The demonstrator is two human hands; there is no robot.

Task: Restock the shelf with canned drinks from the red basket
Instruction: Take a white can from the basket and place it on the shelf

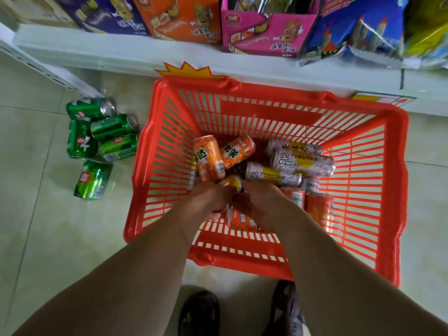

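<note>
Both hands are reaching down among the canned drinks in the red basket (392, 190), which is sitting on the tiled floor (36, 226) against the foot of the white shelf (121, 52).

Above, the shelf is carrying an orange snack box (179, 18), a pink snack box (266, 32) and a blue bag (358, 30); inside the basket, orange cans (208, 158) are lying toward the left and near side, pale tea cans (300, 161) toward the right. Five green cans (106, 141) are lying on their sides on the floor just left of the basket (none is on the shelf). The left hand (208, 202) and right hand (259, 204) are meeting knuckle to knuckle, fingers curling downward around a yellow-capped can (234, 183) between them, though which hand is actually gripping it I cannot tell. Dark sandals (201, 314) are showing at the bottom edge.
</note>
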